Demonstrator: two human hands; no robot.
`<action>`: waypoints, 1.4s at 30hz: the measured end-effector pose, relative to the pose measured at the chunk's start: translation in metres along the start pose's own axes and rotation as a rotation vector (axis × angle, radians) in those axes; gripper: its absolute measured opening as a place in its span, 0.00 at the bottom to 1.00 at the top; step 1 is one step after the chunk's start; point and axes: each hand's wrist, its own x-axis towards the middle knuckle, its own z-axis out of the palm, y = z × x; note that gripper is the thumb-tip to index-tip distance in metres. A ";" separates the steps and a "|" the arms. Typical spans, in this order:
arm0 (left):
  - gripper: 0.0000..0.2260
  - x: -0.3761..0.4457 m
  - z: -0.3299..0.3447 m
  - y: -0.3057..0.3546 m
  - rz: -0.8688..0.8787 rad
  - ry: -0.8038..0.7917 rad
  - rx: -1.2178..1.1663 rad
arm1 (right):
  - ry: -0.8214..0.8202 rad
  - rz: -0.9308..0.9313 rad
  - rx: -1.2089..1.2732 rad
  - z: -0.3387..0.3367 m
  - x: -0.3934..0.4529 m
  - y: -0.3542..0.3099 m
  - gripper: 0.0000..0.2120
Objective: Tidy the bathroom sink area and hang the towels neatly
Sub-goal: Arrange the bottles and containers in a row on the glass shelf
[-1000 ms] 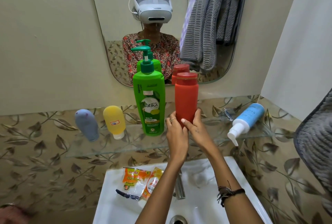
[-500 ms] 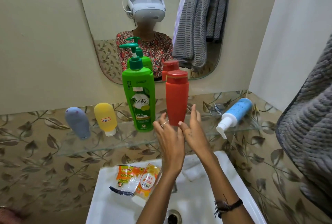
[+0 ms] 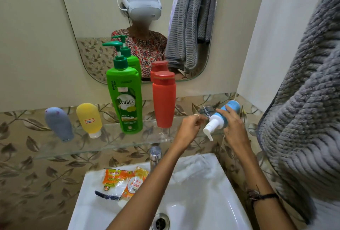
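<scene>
A blue pump bottle point(image 3: 232, 107) with a white nozzle lies tilted at the right end of the glass shelf point(image 3: 92, 144). My right hand point(image 3: 234, 130) grips its body, fingers curled over the blue part. My left hand point(image 3: 189, 131) hovers just left of the nozzle, fingers loosely bent, holding nothing. A red bottle point(image 3: 164, 100) and a green pump shampoo bottle point(image 3: 128, 104) stand upright mid-shelf. A grey towel point(image 3: 303, 104) hangs at the right edge.
A yellow tube point(image 3: 89, 117) and a grey-blue tube point(image 3: 58, 123) stand cap-down at the shelf's left. Scrub-pad packets point(image 3: 119, 183) lie on the rim of the white sink point(image 3: 206, 198), beside the tap point(image 3: 155, 156). The mirror point(image 3: 95, 17) reflects another hanging grey towel.
Both hands let go of the red bottle and moved right along the shelf. My right hand now holds the blue pump bottle. The view swung right and closer.
</scene>
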 end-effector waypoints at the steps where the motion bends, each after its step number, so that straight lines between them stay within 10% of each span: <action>1: 0.16 0.002 0.002 0.001 0.003 -0.011 0.009 | -0.018 -0.014 -0.006 0.002 0.000 0.002 0.34; 9: 0.16 -0.003 0.010 0.000 -0.004 0.066 -0.143 | -0.054 -0.139 -0.034 -0.001 0.002 0.016 0.30; 18: 0.13 -0.014 -0.014 0.026 0.104 0.324 -0.547 | -0.186 -0.189 0.489 -0.019 0.015 -0.021 0.27; 42: 0.24 -0.030 0.009 0.006 -0.119 0.402 -0.085 | -0.177 0.009 0.674 0.045 0.015 -0.011 0.24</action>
